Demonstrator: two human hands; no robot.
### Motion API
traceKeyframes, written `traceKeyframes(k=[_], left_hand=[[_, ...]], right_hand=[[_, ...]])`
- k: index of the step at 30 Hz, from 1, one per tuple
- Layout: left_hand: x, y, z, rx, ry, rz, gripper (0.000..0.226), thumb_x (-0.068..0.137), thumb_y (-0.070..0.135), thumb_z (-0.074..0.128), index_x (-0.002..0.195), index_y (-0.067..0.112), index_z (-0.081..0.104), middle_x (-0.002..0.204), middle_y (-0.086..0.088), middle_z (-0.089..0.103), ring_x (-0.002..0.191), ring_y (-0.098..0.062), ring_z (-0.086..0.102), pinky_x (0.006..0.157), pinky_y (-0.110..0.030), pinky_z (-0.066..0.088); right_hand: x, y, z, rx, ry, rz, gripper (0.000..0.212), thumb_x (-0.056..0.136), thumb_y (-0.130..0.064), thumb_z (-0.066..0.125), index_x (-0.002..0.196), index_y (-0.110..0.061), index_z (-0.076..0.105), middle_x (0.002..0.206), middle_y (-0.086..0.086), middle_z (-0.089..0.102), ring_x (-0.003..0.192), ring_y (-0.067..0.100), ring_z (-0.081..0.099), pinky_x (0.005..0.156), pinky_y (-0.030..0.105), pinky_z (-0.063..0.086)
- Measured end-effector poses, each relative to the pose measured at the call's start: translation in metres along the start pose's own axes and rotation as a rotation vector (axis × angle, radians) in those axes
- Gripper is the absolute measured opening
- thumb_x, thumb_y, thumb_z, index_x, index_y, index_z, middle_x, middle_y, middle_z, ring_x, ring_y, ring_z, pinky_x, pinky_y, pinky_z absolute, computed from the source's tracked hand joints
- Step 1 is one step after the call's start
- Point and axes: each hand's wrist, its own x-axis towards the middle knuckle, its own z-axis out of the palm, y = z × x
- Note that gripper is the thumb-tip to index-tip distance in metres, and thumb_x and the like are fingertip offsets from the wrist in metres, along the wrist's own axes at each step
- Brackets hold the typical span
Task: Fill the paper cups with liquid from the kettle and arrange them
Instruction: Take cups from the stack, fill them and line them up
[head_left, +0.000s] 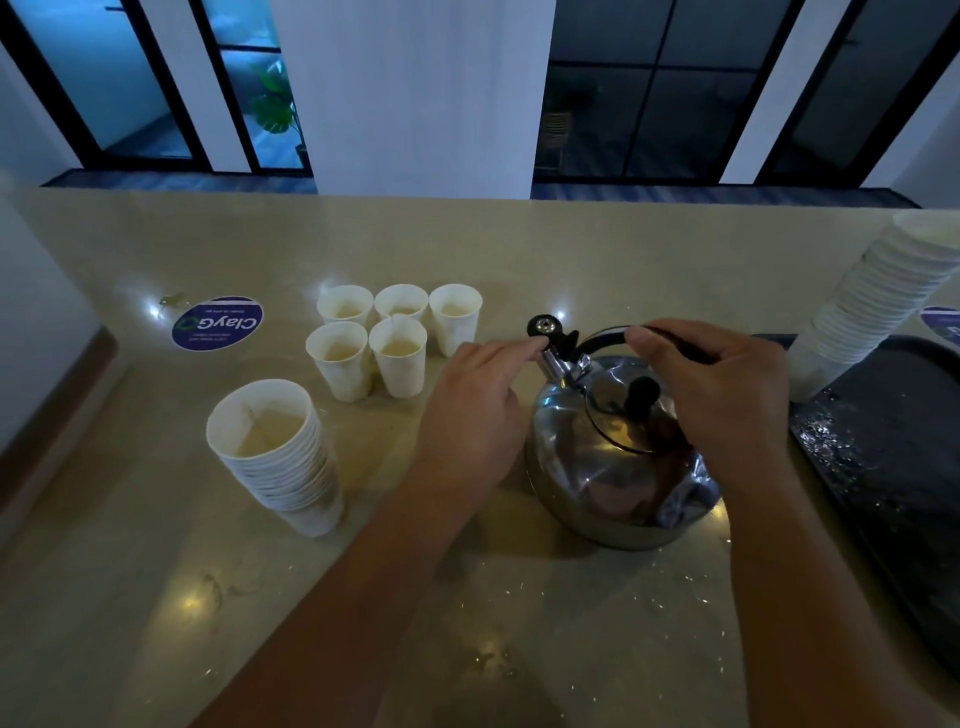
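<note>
Kettle: one steel kettle is sitting on the counter.
Right hand: the right hand is curling around the kettle's black handle.
Left hand: the left hand is pinching the spout cap.
Cup stacks: two; the left stack is carrying liquid in its top cup, the right stack is leaning over a dark tray.
Filled cups: five cups are standing clustered, three behind two.
Sticker: one blue sticker is lying beyond.

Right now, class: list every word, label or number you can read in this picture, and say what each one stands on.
"ClayGo": on the round blue sticker on the counter, seen upside down.
Smaller lines under it on the same sticker: too small to read.
Second blue sticker at the right edge, behind the tall cup stack: cut off, unreadable.
Kettle and paper cups: no text visible.
</note>
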Motion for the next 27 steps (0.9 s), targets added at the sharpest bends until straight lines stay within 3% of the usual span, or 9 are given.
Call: traceKeyframes(k=[7,11,16,21,27], left_hand=[[-0.002,-0.005,-0.015,0.105,-0.050,-0.024,0.075,0.079,-0.017,0.047,0.142,0.024,0.052,0.116,0.001,0.053,0.105,-0.009,0.035,0.087,-0.019,0.030],[-0.002,-0.015,-0.022,0.135,-0.067,-0.011,0.075,0.075,-0.019,0.048,0.137,0.022,0.057,0.108,0.001,0.053,0.103,-0.019,0.041,0.085,-0.030,0.038],[-0.001,-0.028,-0.024,0.162,-0.032,0.021,0.074,0.071,-0.020,0.044,0.128,0.022,0.066,0.097,0.009,0.048,0.093,-0.012,0.034,0.080,-0.032,0.037],[0.001,-0.032,-0.027,0.170,-0.051,-0.003,0.073,0.072,-0.021,0.048,0.125,0.025,0.068,0.095,0.011,0.048,0.092,-0.013,0.033,0.084,-0.037,0.038],[-0.001,-0.031,-0.029,0.187,-0.120,-0.027,0.076,0.069,-0.018,0.054,0.131,0.026,0.064,0.103,0.002,0.059,0.096,-0.017,0.040,0.090,-0.048,0.042]], right_hand=[[0.002,-0.018,0.005,-0.032,-0.120,-0.080,0.008,0.080,-0.035,0.083,0.082,-0.040,0.077,0.081,-0.020,0.075,0.080,0.004,0.072,0.076,0.026,0.058],[0.002,-0.030,0.008,-0.062,-0.204,-0.114,0.007,0.082,-0.032,0.081,0.086,-0.036,0.078,0.081,-0.020,0.075,0.079,0.003,0.071,0.077,0.024,0.059],[0.000,-0.035,0.013,-0.110,-0.277,-0.134,0.004,0.083,-0.031,0.081,0.086,-0.032,0.079,0.081,-0.016,0.076,0.080,0.008,0.072,0.081,0.035,0.059],[0.002,-0.036,0.019,-0.144,-0.291,-0.109,0.013,0.080,-0.034,0.083,0.091,-0.029,0.082,0.079,-0.018,0.075,0.077,-0.001,0.069,0.067,0.009,0.050],[0.007,-0.043,0.023,-0.241,-0.320,-0.153,0.017,0.079,-0.037,0.083,0.093,-0.029,0.082,0.080,-0.018,0.073,0.078,-0.004,0.067,0.067,0.008,0.050]])
